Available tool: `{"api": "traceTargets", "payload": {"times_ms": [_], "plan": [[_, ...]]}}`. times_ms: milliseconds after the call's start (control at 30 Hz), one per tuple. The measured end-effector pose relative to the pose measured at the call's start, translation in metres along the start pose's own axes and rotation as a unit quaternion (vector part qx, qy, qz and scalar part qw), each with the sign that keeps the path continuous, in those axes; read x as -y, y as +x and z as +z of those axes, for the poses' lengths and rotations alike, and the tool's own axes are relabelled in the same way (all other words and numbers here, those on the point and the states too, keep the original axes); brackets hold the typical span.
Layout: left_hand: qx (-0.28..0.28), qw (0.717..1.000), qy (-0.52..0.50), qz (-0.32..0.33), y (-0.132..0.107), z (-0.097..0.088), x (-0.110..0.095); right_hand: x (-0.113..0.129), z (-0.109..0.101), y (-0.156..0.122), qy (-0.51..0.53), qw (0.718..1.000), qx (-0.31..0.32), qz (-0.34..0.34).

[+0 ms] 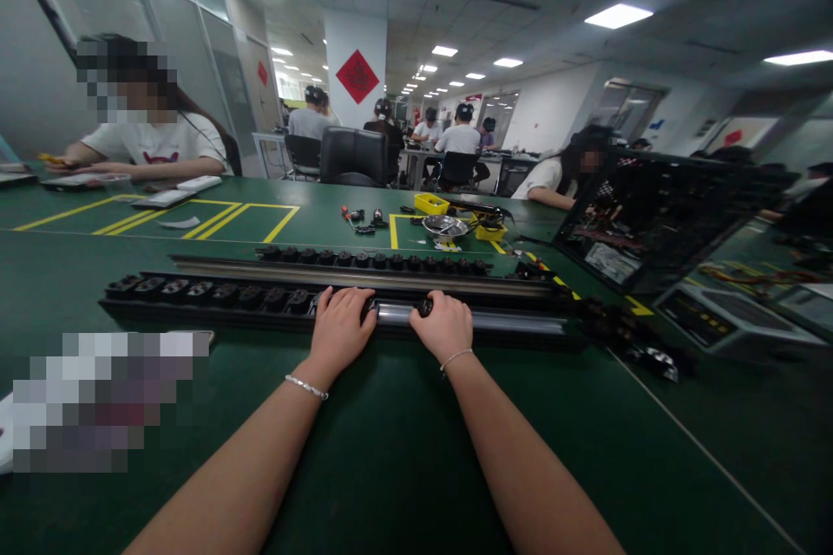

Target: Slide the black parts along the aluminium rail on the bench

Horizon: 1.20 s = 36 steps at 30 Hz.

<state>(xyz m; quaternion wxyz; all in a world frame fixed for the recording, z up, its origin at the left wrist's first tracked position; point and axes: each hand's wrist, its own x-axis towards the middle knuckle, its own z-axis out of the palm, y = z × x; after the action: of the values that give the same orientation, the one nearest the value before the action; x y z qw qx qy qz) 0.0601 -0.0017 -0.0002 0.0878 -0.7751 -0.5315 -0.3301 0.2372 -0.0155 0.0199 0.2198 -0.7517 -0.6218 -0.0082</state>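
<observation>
In the head view, a long black power strip [225,297] lies across the bench in front of me. A row of round black sockets fills its left part, and bare shiny channel [514,320] shows on the right. My left hand [343,325] is closed over the strip at the right end of the socket row, its fingertips partly hidden. Just to its right, my right hand [446,325] is closed around a small black socket piece [425,307] at the channel. A stretch of bare channel shows between the hands. Behind lies a second socket row [377,260] beside a metal rail.
A blurred-out flat object [110,403] lies at near left. An open black computer case [651,217] and a grey metal box [729,321] stand at right. A metal bowl [445,227] and yellow bins [430,204] sit beyond the strips. Co-workers sit across the bench.
</observation>
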Motion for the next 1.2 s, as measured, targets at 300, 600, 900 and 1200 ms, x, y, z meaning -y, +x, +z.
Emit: {"api": "traceTargets", "payload": {"times_ms": [300, 600, 900, 1200], "plan": [[0.002, 1.000, 0.000, -0.002, 0.000, 0.000, 0.000, -0.004, -0.001, 0.003, 0.009, 1.000, 0.019, -0.009], [0.000, 1.000, -0.006, 0.001, 0.000, 0.001, 0.001, -0.009, -0.001, -0.001, -0.014, 1.000, -0.003, 0.015], [-0.001, 1.000, -0.009, -0.001, 0.000, 0.000, 0.000, -0.014, -0.002, 0.001, -0.009, 1.000, -0.001, -0.005], [0.003, 1.000, -0.005, 0.000, 0.000, -0.001, 0.000, -0.017, -0.003, 0.002, -0.001, 1.000, 0.003, -0.003]]}}
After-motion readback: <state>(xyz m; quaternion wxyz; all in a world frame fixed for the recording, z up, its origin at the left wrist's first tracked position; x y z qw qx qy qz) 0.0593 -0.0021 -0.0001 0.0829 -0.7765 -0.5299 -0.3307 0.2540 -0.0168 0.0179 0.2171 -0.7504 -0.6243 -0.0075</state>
